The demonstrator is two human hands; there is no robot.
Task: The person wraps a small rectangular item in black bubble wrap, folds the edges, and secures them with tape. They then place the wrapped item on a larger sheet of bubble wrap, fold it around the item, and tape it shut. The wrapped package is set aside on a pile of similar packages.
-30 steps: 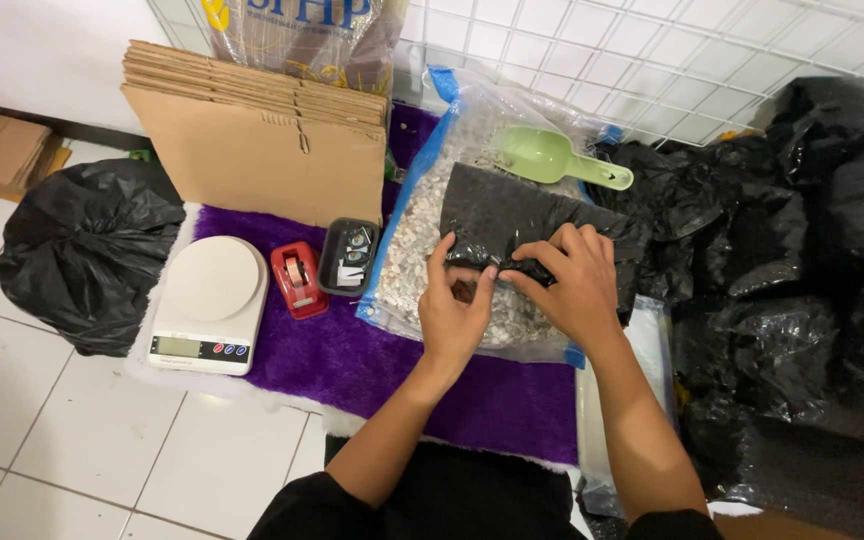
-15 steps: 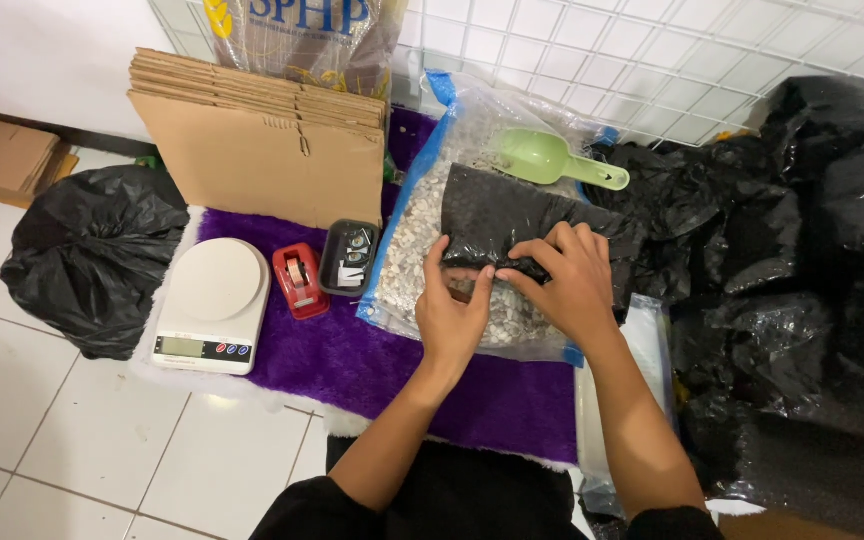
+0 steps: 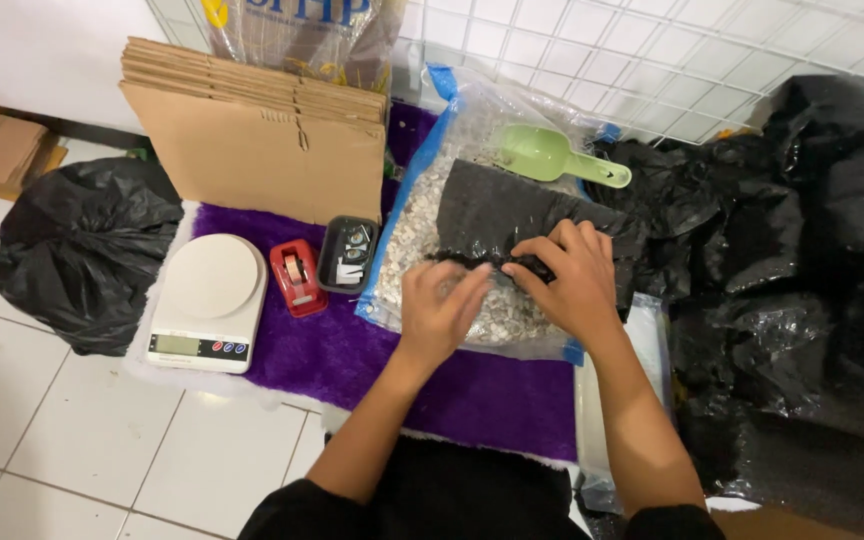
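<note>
A flat black plastic pouch [image 3: 512,212] lies on top of a large clear bag of pale gravel [image 3: 422,225]. My left hand [image 3: 440,312] rests fingers spread on a small clear packet of gravel just below the pouch's near edge. My right hand [image 3: 564,275] presses down on the pouch's near edge, fingers curled over it. A light green scoop [image 3: 552,158] lies in the gravel bag beyond the pouch.
A white kitchen scale [image 3: 204,300], a red tape dispenser [image 3: 296,277] and a small black tray [image 3: 348,253] sit on a purple mat [image 3: 332,350]. Folded cardboard boxes [image 3: 252,140] stand behind. Black plastic bags lie at left [image 3: 82,250] and right [image 3: 802,260].
My left hand has slid slightly down and toward me over the small gravel packet. My right hand stays on the pouch's edge.
</note>
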